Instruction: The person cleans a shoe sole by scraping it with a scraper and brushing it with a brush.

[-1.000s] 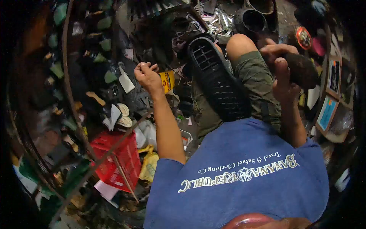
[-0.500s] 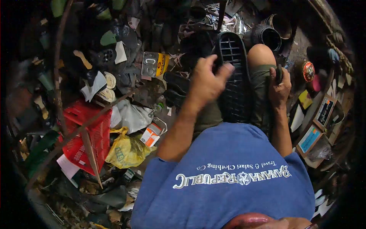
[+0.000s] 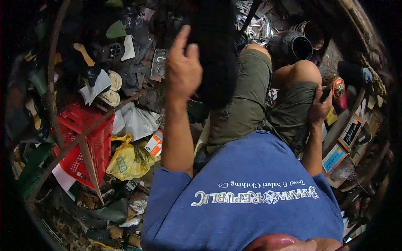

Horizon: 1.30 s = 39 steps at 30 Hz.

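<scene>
My left hand [image 3: 183, 71] is raised over the left side of my lap. Its index finger and thumb stand apart, and nothing shows between them. Right beside it, a large black slab-like piece [image 3: 217, 58] stretches from my left thigh up past the top of the view, its surface too dark to show detail. At my right knee, my right hand [image 3: 320, 108] has its fingers closed around a small dark object [image 3: 324, 94], most of which the fingers hide. Close by those fingers is a round orange-rimmed tin [image 3: 338, 88].
To the left stand a red plastic crate [image 3: 86, 146], a yellow plastic bag [image 3: 130, 161] and a white bag [image 3: 140, 121]. Thin curved bars [image 3: 94, 131] cross in front of the crate. Dark round containers [image 3: 301, 47] stand beyond my knees. Framed signs [image 3: 351, 129] lean at the right.
The black gridded sole has left its place between my legs, and a black shape now lies further left. My left hand has moved left and away from me. My right hand has shifted right.
</scene>
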Motion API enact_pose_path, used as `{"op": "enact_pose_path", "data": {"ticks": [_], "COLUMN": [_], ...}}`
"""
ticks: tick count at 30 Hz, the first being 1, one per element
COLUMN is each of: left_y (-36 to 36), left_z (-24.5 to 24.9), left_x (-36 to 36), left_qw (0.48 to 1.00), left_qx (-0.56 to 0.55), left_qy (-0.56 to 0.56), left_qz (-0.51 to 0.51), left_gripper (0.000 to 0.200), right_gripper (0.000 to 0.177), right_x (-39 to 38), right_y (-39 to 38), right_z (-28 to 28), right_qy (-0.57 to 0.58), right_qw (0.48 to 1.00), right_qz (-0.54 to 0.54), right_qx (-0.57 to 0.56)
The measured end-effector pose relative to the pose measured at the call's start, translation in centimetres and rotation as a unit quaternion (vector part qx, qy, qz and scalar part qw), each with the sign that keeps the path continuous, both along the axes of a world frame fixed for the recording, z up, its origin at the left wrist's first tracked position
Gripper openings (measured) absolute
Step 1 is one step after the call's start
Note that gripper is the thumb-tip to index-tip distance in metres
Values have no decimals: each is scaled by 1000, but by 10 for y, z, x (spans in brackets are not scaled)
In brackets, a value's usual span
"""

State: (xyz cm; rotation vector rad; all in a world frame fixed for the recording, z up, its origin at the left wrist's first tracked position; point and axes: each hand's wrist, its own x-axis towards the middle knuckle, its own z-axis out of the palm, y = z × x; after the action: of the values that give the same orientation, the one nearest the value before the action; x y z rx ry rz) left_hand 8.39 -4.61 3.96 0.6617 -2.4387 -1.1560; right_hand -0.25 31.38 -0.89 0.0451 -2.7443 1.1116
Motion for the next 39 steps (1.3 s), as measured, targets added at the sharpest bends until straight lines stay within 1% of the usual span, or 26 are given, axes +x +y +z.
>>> {"op": "enact_pose_path", "data": {"ticks": [1,3,4,5,6,7,9,11,13,15,16,17,19,20,22,23,24,26,29,30,31,33,34,36,37,39], "left_y": [-18,-49,-58,-65,-70,-75,-65,-59,-59,-57,-54,-50,-45,-52,-41,-41,-39,-28,-11,-8,-5,-4,-6,-14,-17,-22], "left_z": [-10,-43,-61,-81,-107,-145,-168,-203,-236,-266,-279,-289,-283,-304,-293,-314,-336,-331,-326,-333,-325,-313,-318,-330,-336,-346], "left_x": [0,-3,-4,-4,-4,-2,-5,-6,-11,-10,-8,5,14,37,69,98,128,154,167,173,162,135,131,119,115,106], "left_qw": [1000,997,997,994,991,995,972,961,959,955,957,953,932,920,885,864,840,817,805,826,826,836,837,855,857,810], "left_qx": [11,19,20,24,28,8,-35,-2,26,126,132,136,44,75,117,158,199,129,154,134,135,51,51,-25,-24,-55], "left_qy": [-5,-67,-68,-95,-122,-89,-227,-272,-279,-264,-240,-252,-307,-337,-387,-413,-438,-540,-546,-526,-527,-541,-540,-513,-508,-563], "left_qz": [11,42,39,41,43,32,56,53,44,43,91,96,186,185,229,240,251,154,173,151,148,78,72,-73,-81,-153], "left_gripper": [40,41,41,42,42,44,45,46,47,51,50,50,46,41,34,31,30,28,28,33,33,46,46,56,56,57], "right_gripper": [26,26,26,26,26,25,25,25,23,23,22,22,22,21,21,21,21,21,22,22,22,20,19,17,16,15], "right_x": [-1,-3,-3,-3,-3,-3,-3,-3,-6,-8,-7,-6,-8,-7,-9,-9,-8,-7,-6,-5,-5,-5,-4,-2,-1,-1], "right_y": [1,3,4,7,10,12,15,22,33,33,32,32,28,24,23,24,26,35,52,60,64,66,67,64,58,54], "right_z": [1,3,5,3,1,-1,-3,-7,-13,-9,-5,-4,-5,-5,-1,0,-2,-6,-9,-8,-7,-5,-4,-2,-1,2], "right_qy": [-1,1,-20,-21,-12,-4,8,20,-6,-18,-25,-38,-10,-8,-16,-15,-26,-34,-40,-46,-50,-46,-47,-41,-42,-36], "right_qw": [1000,1000,1000,999,1000,1000,1000,999,1000,999,999,998,998,999,999,999,999,998,997,997,997,997,996,995,992,989], "right_qz": [-2,-9,-15,-19,-14,-9,-18,-26,-11,-13,-13,-7,-39,-42,-40,-40,-47,-49,-57,-57,-58,-61,-70,-86,-111,-140], "right_qx": [0,19,17,18,12,6,13,20,22,33,40,44,43,-4,6,19,2,-3,-18,3,24,17,1,-12,-29,-44]}}
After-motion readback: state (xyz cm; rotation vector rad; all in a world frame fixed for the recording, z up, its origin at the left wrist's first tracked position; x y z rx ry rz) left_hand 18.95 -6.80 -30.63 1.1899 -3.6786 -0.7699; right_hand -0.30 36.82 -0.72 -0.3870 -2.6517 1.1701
